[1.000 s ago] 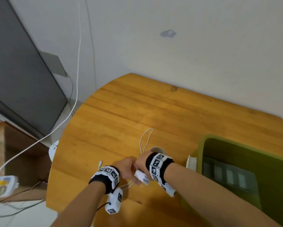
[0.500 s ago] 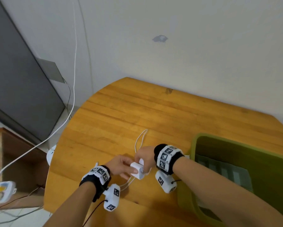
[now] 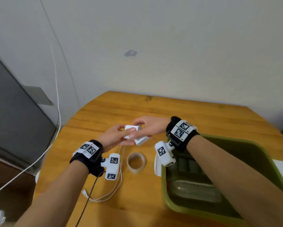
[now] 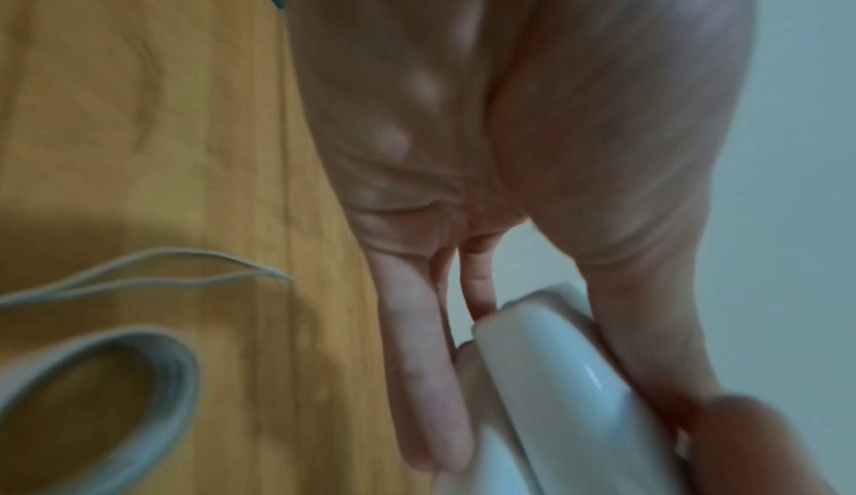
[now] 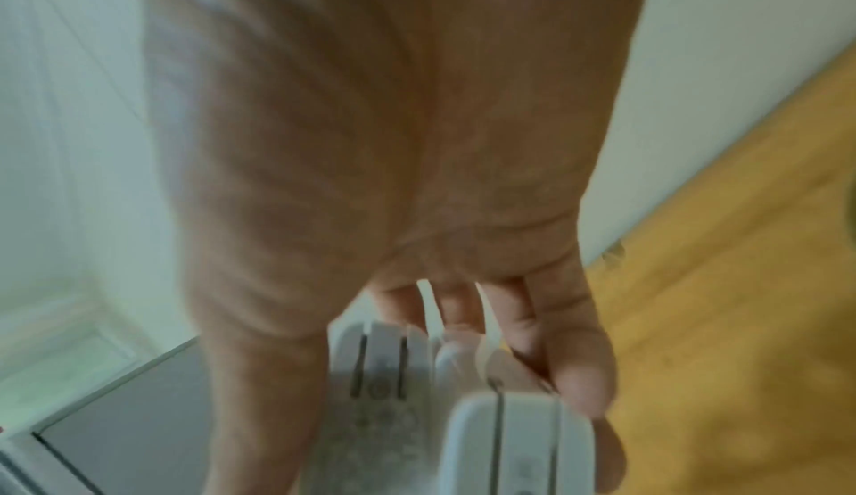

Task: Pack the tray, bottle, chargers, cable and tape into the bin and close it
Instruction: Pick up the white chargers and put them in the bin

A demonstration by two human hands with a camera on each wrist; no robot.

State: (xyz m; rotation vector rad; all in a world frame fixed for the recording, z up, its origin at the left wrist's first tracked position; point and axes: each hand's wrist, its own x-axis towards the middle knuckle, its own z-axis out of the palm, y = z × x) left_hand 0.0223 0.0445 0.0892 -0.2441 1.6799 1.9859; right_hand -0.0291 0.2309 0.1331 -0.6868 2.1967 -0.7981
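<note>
You're on the charger step right now: both hands are up off the table [image 3: 194, 115] with the two white chargers [image 3: 135, 135] pinched between them, your left hand [image 3: 114, 138] with its grip curled on one block and your right hand [image 3: 151, 128] holding the other, the blocks touching each other. The tray [image 3: 189, 163] and bottle [image 3: 194, 190] already lie in the green bin [image 3: 166, 192], so I'd say roughly halfway. Next move looks like passing both chargers to the right and dropping them over the bin's near-left rim. There's open room in the bin beside the bottle. Watch the tape [image 3: 136, 162] and the loose cable [image 3: 111, 192] right under your wrists, and the cable sits near the table's front edge. No lid that I can see.
</note>
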